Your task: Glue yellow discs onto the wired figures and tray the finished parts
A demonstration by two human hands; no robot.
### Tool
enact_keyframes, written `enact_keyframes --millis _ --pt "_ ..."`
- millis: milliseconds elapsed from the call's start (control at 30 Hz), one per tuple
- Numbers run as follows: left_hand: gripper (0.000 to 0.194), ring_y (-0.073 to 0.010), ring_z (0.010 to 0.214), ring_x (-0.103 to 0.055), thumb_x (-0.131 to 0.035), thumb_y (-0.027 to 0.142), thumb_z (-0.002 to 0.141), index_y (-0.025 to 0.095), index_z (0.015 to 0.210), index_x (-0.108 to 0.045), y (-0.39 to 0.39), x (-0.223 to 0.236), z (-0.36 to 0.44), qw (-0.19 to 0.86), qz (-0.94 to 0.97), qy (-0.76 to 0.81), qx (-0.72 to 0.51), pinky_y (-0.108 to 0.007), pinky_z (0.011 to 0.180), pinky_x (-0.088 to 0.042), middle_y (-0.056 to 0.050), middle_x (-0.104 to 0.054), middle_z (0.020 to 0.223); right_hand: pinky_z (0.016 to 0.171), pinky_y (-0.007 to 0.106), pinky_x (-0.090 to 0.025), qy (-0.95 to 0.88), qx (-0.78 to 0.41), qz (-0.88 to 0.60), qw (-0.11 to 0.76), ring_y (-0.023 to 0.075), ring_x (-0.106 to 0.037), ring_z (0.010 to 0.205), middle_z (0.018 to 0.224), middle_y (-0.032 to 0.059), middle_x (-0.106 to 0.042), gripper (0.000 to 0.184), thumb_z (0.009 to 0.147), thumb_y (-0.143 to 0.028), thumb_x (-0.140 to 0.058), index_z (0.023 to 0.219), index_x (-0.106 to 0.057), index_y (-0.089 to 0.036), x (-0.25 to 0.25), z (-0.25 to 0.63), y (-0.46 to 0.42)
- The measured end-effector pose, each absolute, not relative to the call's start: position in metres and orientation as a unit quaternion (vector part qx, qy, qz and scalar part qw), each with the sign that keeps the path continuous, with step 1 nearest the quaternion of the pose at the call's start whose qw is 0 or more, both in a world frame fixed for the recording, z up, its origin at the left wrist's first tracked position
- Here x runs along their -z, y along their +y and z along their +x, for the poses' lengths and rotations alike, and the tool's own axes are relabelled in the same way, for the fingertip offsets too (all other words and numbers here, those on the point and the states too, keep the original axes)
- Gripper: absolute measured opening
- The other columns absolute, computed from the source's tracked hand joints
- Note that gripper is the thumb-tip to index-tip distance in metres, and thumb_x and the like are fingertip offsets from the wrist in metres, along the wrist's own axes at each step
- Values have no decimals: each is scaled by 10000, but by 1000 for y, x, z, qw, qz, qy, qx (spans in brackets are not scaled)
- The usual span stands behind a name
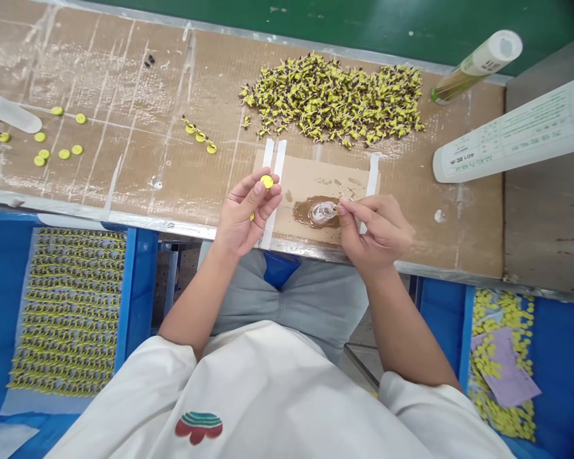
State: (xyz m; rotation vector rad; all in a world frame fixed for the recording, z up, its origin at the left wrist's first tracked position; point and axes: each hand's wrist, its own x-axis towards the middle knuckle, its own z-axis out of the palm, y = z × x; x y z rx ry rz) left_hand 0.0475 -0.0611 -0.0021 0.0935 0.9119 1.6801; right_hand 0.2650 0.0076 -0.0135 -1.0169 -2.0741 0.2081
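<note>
Between the thumb and fingers of my left hand [243, 220] is a small yellow disc [266, 182]. A second bit of yellow shows lower down by the same fingers. My right hand [377, 233] is pinched at the right side of a wet patch of clear glue [323, 212]. The tiny piece at its fingertips is mostly hidden and I cannot make it out. Under the glue lies a cardboard sheet [291, 182], taped down with white strips. Behind it spreads a heap of small yellow and dark brown pieces [335, 99].
Loose yellow discs [64, 153] and a short row of joined pieces [199, 136] lie left. A large white glue bottle [511, 131] and a clear tube [478, 67] are at right. Blue bins [138, 274] below the bench hold rows of finished-looking pieces and yellow discs.
</note>
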Motion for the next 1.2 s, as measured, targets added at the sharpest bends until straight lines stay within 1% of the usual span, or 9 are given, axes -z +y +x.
enact_keyframes --millis 167,333,400,500,633,767,900,1067,1200 --pt "157 -184 1164 -682 -722 155 855 209 1001 -742 -62 1 48 579 37 383 -719 -254 1041 -533 -13 -758 1114 701 386 -572 -767 -127 -407 480 206 -675 750 803 46 -708 145 900 -373 -682 975 -746 -267 5 262 3" --pt "151 -151 1065 -724 -751 167 830 198 978 -747 -62 2 48 580 85 371 -720 -222 1005 -544 -13 -768 1061 776 401 -609 -644 -259 -462 552 208 -711 792 863 32 -743 197 842 -420 -760 932 -763 -245 -5 253 -2" --pt "182 -140 1034 -733 -775 182 809 202 988 -751 -63 3 47 580 102 371 -718 -209 999 -543 -14 -768 1061 777 372 -614 -582 -336 -461 579 185 -713 764 834 7 -747 198 790 -391 -815 913 -773 -242 -7 250 -2" --pt "212 -129 998 -742 -799 207 788 212 995 -754 -65 2 50 579 117 371 -716 -193 977 -550 -9 -771 1045 716 291 -604 -509 -433 -449 593 134 -690 688 759 -18 -737 193 734 -351 -864 871 -784 -241 -12 248 -2" --pt "236 -130 942 -754 -813 268 779 236 1007 -759 -70 -4 65 603 115 364 -701 -172 865 -591 1 -777 1014 638 221 -577 -455 -503 -438 589 92 -664 639 762 -27 -741 181 718 -335 -876 852 -787 -252 -20 244 -7" --pt "216 -145 910 -761 -806 298 788 230 989 -767 -74 -12 85 646 103 339 -676 -158 762 -604 1 -782 992 670 255 -593 -453 -496 -429 604 119 -695 698 805 -15 -755 151 758 -312 -848 881 -787 -250 -32 233 -18" --pt "219 -177 946 -759 -797 307 799 212 995 -769 -74 -17 97 678 81 323 -656 -181 781 -608 -18 -784 1002 740 324 -616 -494 -428 -429 623 170 -722 757 854 28 -772 163 765 -272 -841 903 -788 -204 -41 220 -28" --pt "218 -179 951 -758 -794 302 802 207 997 -774 -75 -18 101 694 83 300 -650 -172 784 -603 -24 -788 1005 734 332 -636 -566 -352 -395 632 161 -729 729 842 -25 -764 124 814 -255 -800 932 -781 -288 -40 209 -33" --pt "239 -183 957 -757 -803 295 792 191 1006 -774 -77 -19 101 697 81 303 -645 -172 793 -604 -36 -787 1026 740 328 -644 -607 -314 -385 620 166 -736 752 874 -21 -765 136 838 -241 -779 964 -774 -289 -36 210 -32"
